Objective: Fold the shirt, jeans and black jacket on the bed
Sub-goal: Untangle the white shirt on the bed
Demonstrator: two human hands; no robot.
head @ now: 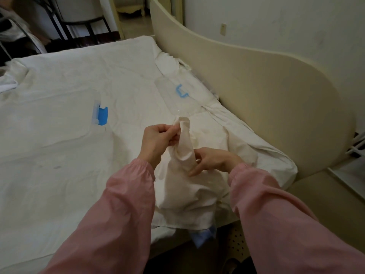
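both hands work a cream shirt (185, 186) bunched at the bed (59, 145) edge: left hand (156, 141) pinches its raised end, right hand (213, 160) grips lower. two blue clips (102, 116) lie on the sheet.

blue clip (102, 116), wall socket (223, 29), curved cream headboard (256, 91)

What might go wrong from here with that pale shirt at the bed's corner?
The shirt lies bunched at the corner of the bed, reaching its edge, so it may slide off. The left hand and right hand pinch only one narrow strip, so the rest may stay creased.
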